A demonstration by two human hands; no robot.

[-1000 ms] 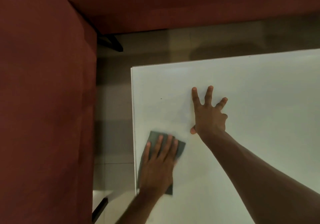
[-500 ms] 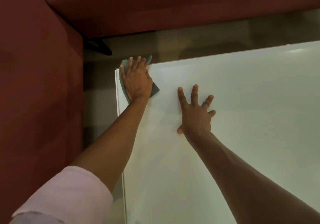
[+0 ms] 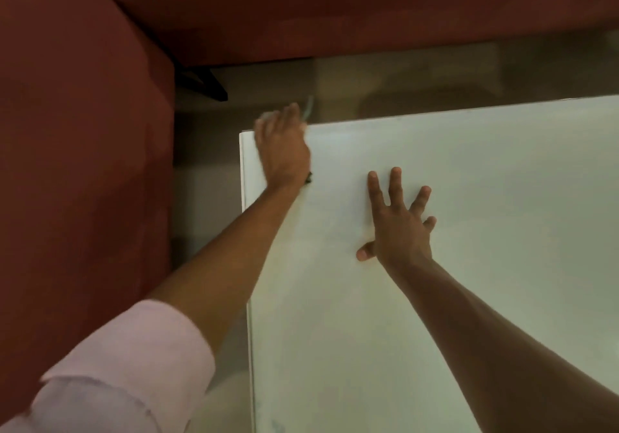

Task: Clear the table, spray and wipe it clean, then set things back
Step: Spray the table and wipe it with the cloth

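Far left: dark red sofa point(image 3: 77, 164), its upholstery filling the left side and wrapping along the top of the view. A black sofa leg point(image 3: 204, 84) shows at the inside corner, over pale tiled floor point(image 3: 207, 218).

Lower left: pale pink sleeve point(image 3: 127, 365), cuff turned back, forearm reaching up and to the right.

Left hand point(image 3: 284, 151) lies flat over the far left corner of the white table point(image 3: 435, 298), fingers reaching to the far edge. Hand is motion-blurred. The cloth point(image 3: 308, 178) is almost wholly hidden beneath it; only a small dark corner peeks out at the wrist side, and a faint greyish smear shows past the fingertips. Fingers look extended, pressing down on the cloth rather than curling round it.

Centre: right hand point(image 3: 398, 228), palm down on the tabletop, fingers straight and spread, thumb out to the left, holding nothing. Well apart from the left hand.

Right: table surface runs to the frame edge. No containers in view.
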